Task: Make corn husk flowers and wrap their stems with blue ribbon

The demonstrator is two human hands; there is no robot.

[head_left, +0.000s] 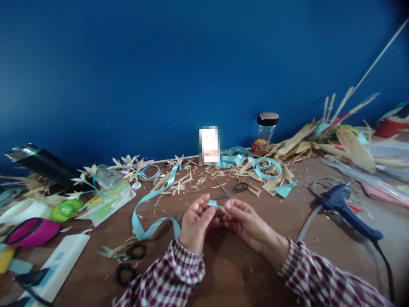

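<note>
Brown tabletop [231,273], and between both hands [195,224] [247,219], probably light-blue ribbon [213,204]

The left sleeve [162,279], toward seven o'clock in the view, is a maroon-and-white check of small squares, with a muted shade where the colours cross; its loose cloth puffs out behind a gathered left cuff [187,252] with a narrow frilled edge. The right sleeve [326,275], toward four o'clock, matches, its right cuff [290,258] drawn into fine pleats. The left hand [197,224] and right hand [246,224] are bare
</note>
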